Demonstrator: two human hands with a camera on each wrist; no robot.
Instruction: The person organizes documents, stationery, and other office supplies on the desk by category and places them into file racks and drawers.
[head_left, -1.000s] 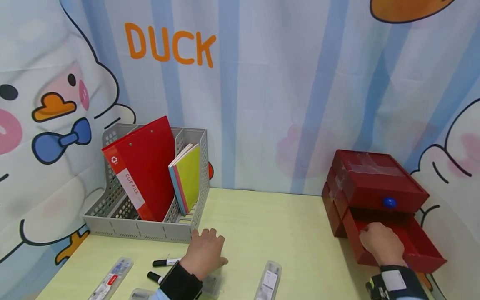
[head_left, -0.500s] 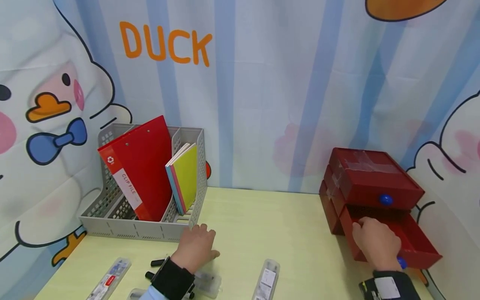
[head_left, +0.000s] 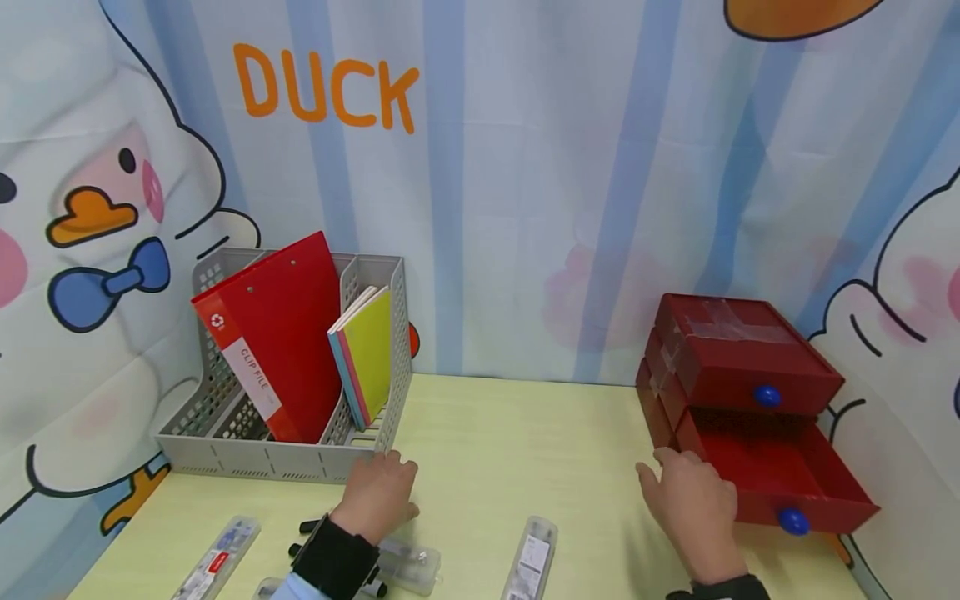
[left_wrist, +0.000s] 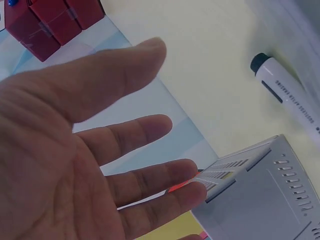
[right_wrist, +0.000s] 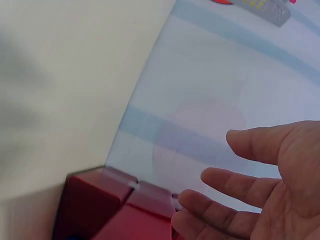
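My left hand (head_left: 378, 497) is held over the table near the front of the grey basket (head_left: 285, 460), fingers extended and holding nothing. A black-capped marker (left_wrist: 287, 92) lies near it in the left wrist view; the head view shows markers partly hidden by the wrist. My right hand (head_left: 693, 508) hovers just left of the pulled-out lower drawer (head_left: 795, 479) of a dark red drawer box (head_left: 750, 350). Its fingers are spread with nothing between them, as the right wrist view also shows. The drawer's inside shows bare red, and a blue knob (head_left: 792, 522) is on its front.
The basket holds a red clip file (head_left: 288, 350) and several thin notebooks (head_left: 367, 354). Clear plastic cases lie on the table: a left one (head_left: 217, 558), a middle one (head_left: 412, 567) and a labelled one (head_left: 530, 558). A duck-print curtain (head_left: 510, 192) hangs behind.
My right hand has come out of the lower drawer and moved left, fingers now spread. The drawer stays pulled out. My left hand has hardly moved; the head view has shifted slightly.
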